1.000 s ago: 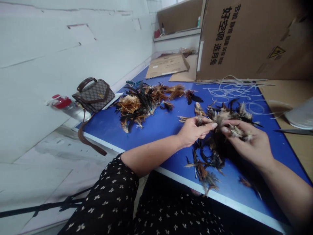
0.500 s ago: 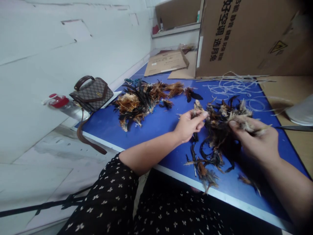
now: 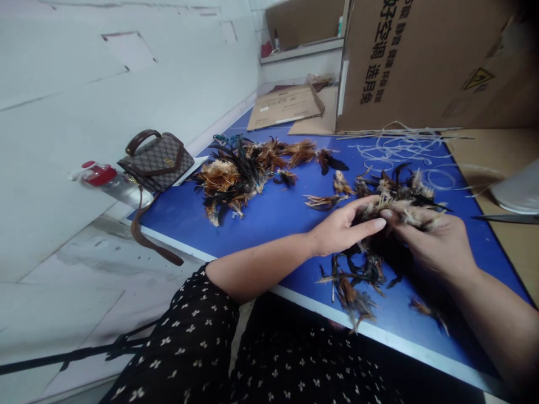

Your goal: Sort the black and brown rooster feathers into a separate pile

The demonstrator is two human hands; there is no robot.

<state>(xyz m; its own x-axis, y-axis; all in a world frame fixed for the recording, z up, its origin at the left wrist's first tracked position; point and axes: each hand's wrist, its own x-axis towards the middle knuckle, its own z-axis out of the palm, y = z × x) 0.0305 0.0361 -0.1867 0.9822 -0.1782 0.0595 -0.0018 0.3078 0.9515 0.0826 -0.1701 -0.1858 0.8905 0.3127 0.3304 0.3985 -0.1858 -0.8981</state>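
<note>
A bunch of feathers (image 3: pixel 410 214), pale at the quill ends and dark below, is held over the blue table (image 3: pixel 269 235). My right hand (image 3: pixel 442 244) grips it between thumb and fingers. From the left, my left hand (image 3: pixel 343 229) closes around the near end of the same bunch, thumb in front and fingers partly hidden behind. Beyond the hands spreads a loose heap of dark feathers (image 3: pixel 396 182). A small brown tuft (image 3: pixel 342 183) and a thin feather bundle (image 3: pixel 324 202) lie beside it. More loose feathers (image 3: pixel 356 297) are scattered near the table's front edge.
A larger feather pile (image 3: pixel 236 177) lies left of centre. At the left edge are a handbag (image 3: pixel 158 163) and a bottle with a red cap (image 3: pixel 112 182). White string (image 3: pixel 391 147), scissors-like dark blade (image 3: pixel 505 218), a white container (image 3: pixel 520 191) and a big carton (image 3: pixel 429 67) stand or lie right.
My left hand has moved right and down to the bunch in my right hand. The brown tuft and thin bundle now lie uncovered on the table. My right hand has shifted slightly left.
</note>
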